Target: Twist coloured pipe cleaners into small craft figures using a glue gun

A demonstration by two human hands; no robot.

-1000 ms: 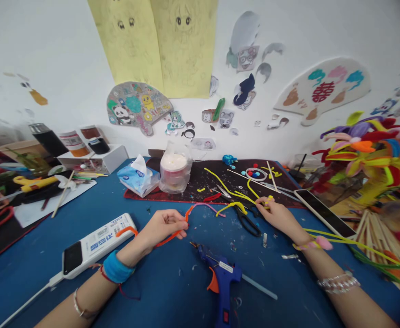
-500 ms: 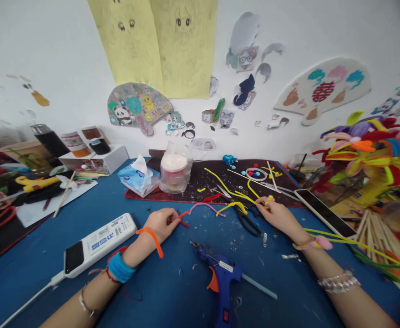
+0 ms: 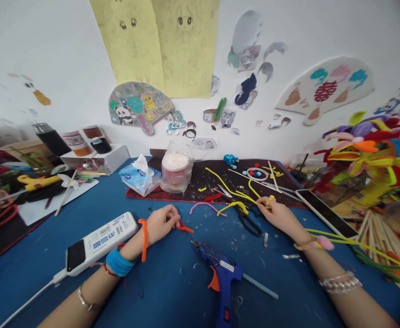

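on the blue bench (image 3: 172,291) — left hand (image 3: 161,223) curled, fingers pinching a red chenille stem (image 3: 186,229), orange chenille stem (image 3: 144,239) hanging by the wrist — right hand (image 3: 277,215) fingers closed on a yellow chenille stem (image 3: 270,199).

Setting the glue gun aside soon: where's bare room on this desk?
Bare blue mat lies between the tissue pack and white corded device, and below the left hand beside the blue glue gun. The dark mat with yellow pipe cleaners is crowded.

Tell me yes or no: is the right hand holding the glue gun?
No, the blue hot glue gun lies on the blue mat, apart from the right hand, which pinches a yellow pipe cleaner.
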